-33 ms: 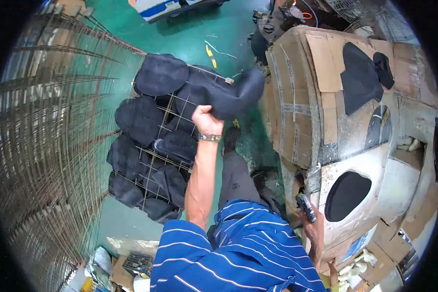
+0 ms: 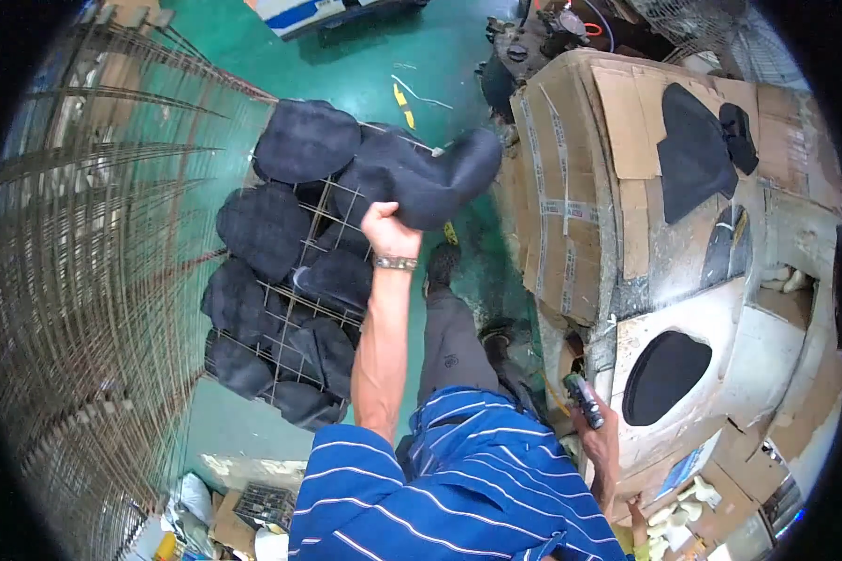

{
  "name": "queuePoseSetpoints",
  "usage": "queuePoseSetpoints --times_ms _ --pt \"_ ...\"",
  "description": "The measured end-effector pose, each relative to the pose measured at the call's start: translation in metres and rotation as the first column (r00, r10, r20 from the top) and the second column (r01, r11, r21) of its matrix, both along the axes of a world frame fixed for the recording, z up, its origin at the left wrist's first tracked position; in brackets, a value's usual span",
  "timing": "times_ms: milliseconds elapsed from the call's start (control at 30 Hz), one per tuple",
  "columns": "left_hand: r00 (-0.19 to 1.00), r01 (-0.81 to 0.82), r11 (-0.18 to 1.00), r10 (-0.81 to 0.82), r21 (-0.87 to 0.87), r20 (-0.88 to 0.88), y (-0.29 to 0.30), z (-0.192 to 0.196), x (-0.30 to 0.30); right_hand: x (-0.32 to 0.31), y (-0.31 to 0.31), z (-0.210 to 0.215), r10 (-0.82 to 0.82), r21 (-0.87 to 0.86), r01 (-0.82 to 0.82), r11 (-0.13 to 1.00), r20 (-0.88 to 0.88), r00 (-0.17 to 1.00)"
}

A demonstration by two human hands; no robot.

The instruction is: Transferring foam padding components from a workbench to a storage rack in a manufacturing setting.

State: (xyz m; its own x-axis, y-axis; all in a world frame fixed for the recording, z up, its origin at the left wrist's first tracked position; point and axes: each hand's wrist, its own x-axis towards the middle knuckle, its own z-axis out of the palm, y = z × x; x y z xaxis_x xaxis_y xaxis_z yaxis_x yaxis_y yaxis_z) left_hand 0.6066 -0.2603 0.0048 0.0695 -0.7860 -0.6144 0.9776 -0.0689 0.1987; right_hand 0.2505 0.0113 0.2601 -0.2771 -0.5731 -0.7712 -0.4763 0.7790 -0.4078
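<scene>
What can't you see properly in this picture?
- Head view: the left hand covers part of the dark foam piece it grips.
- The small dark tool in the right hand is too small to identify.
- The wire rack hides the lower foam pieces.

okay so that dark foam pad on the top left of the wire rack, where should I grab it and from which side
Probably by its near edge, coming from above. The dark foam pad lies fairly flat on the wire rack with its broad face up, so fingers can likely pinch over the rim. Its right side is crowded by the larger dark pad that the left hand holds, so the left side looks freer.
</scene>
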Motion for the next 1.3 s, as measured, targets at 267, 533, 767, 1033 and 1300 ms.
queuePoseSetpoints --times_ms 267,533,767,1033,1300 --pt "0.99 -0.125 0.908 0.087 0.401 0.111 0.031 -0.226 0.145 0.047 -0.031 -0.038 0.172 0.153 -0.176 0.972 0.039 0.984" --pt "0.783 -0.304 0.67 -0.229 0.677 0.578 0.06 -0.285 0.155 0.059 -0.046 -0.043 0.18 0.157 -0.177 0.972 -0.004 0.984" --pt "-0.078 -0.501 0.849 -0.235 0.166 0.969 0.085 -0.114 0.207 0.034 -0.029 -0.059 0.472 -0.116 -0.465 0.878 0.038 0.881" --pt "-0.883 -0.374 0.827 -0.18 -0.419 0.433 0.098 0.252 0.271 -0.002 -0.006 -0.048 0.512 -0.213 -0.492 0.844 0.044 0.858" --pt "-0.809 -0.577 0.804 -0.538 -0.143 0.237 0.123 0.262 0.239 -0.048 0.047 -0.046 0.52 -0.337 -0.492 0.803 -0.006 0.854"
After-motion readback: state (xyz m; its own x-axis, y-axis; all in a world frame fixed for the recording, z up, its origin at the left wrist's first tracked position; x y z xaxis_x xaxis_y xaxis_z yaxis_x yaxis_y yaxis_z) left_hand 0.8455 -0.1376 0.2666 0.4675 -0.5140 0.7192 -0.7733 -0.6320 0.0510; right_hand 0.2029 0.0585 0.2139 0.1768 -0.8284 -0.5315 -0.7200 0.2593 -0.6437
